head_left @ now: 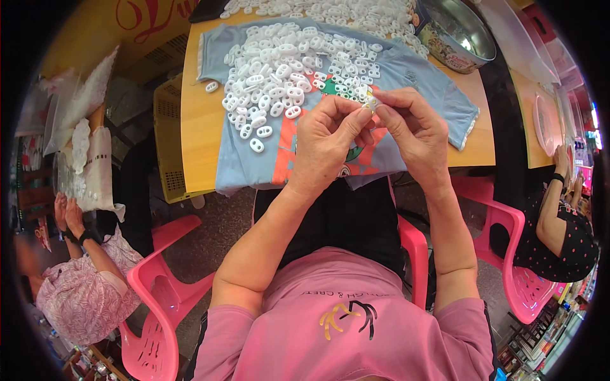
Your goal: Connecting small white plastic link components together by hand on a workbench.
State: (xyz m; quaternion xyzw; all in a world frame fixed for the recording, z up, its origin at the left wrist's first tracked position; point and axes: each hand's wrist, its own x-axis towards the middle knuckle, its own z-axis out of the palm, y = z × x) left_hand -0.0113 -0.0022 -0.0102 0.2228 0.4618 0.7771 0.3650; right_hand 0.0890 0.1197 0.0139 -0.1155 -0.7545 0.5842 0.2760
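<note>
My left hand [324,146] and my right hand [419,136] meet above the near part of a table. Their fingertips pinch together on a small white plastic piece [370,104], mostly covered by the fingers. Beneath them a light blue T-shirt [454,111] with an orange and green print lies spread like a cloth. Left of my hands, on the shirt, is a heap of white oval two-hole plastic pieces [270,73]. Smaller white two-hole pieces [356,66] lie scattered just beyond my fingers.
More white pieces [343,11] cover the table's [198,127] far end. A round metal tin [454,60] stands at the far right. A yellow crate [171,120] is at the left. Pink chairs [149,330] flank me, with people working on both sides.
</note>
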